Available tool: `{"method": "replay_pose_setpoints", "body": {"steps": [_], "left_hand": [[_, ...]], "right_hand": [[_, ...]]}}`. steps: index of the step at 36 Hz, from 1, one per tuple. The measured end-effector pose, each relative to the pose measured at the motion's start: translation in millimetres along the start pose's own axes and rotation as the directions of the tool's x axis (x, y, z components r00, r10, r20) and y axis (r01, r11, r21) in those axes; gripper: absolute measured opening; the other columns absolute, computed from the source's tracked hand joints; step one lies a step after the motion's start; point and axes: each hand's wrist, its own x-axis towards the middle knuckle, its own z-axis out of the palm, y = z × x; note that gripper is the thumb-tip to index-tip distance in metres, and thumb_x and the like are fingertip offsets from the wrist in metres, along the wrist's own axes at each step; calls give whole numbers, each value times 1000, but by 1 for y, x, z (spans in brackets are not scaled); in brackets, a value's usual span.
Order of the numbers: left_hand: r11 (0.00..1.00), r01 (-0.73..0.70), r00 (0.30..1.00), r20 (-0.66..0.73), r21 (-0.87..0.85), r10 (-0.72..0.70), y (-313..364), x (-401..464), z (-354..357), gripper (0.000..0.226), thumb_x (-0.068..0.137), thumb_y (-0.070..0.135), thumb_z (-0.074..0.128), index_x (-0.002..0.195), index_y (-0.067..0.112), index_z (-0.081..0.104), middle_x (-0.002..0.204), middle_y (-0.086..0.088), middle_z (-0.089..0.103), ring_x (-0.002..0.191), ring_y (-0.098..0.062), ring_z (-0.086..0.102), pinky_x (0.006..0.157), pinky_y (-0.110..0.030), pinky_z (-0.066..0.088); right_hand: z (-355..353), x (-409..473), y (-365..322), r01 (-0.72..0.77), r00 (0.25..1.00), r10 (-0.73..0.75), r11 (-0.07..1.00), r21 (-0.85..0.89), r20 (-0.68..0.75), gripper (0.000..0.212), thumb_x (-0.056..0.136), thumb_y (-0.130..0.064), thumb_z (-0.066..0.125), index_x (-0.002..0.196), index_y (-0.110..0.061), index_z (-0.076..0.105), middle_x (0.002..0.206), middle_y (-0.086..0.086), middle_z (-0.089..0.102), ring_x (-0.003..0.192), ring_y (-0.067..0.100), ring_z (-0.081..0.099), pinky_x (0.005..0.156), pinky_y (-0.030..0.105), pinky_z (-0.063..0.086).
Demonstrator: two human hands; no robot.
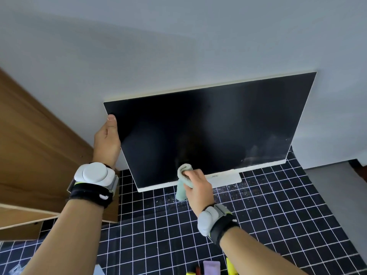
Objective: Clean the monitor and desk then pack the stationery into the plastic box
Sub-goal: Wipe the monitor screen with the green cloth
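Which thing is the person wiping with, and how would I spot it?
Find the big black monitor on the grid-patterned desk. At its lower edge, the right hand grips a cloth. It is the only pale green, crumpled thing there.

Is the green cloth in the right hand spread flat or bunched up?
Bunched up. The right hand grips the cloth as a wad against the lower part of the monitor, and one loose end hangs down.
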Motion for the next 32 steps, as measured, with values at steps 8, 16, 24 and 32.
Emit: {"method": "replay_pose_setpoints", "body": {"steps": [8, 16, 24, 32], "left_hand": [[1000, -8, 1000, 22, -28, 9, -8, 8, -3, 66, 78, 90, 35, 87, 29, 58, 89, 0, 56, 82, -16, 54, 92, -54, 53], [1000, -14, 1000, 13, -23, 14, -2, 2, 0, 56, 88, 79, 36, 88, 29, 61, 89, 5, 63, 86, -17, 60, 90, -47, 54], [999, -3, 1000, 29, -53, 4, -5, 4, 1, 57, 86, 81, 37, 83, 32, 64, 91, 6, 67, 87, -16, 62, 93, -53, 51], [998, 3, 999, 36, -56, -1, 1, 0, -1, 57, 83, 83, 37, 78, 35, 67, 91, 4, 66, 90, -17, 62, 98, -53, 51]], "right_hand": [[-26, 3, 26, -19, 998, 14, 995, -101, -54, 31, 81, -2, 69, 107, -19, 66, 99, -1, 58, 71, 22, 62, 59, 32, 56], [-63, 10, 63, -153, 971, 110, 968, -197, -214, 32, 79, -1, 72, 106, -16, 68, 98, 1, 60, 71, 23, 63, 55, 26, 43], [-99, 20, 100, -300, 914, 212, 927, -223, -345, 30, 81, 1, 70, 109, -11, 66, 101, 7, 60, 74, 26, 61, 60, 29, 42], [-128, 31, 119, -434, 837, 337, 888, -150, -431, 25, 85, 4, 63, 109, -3, 63, 97, 20, 60, 80, 39, 59, 67, 33, 38]]}}
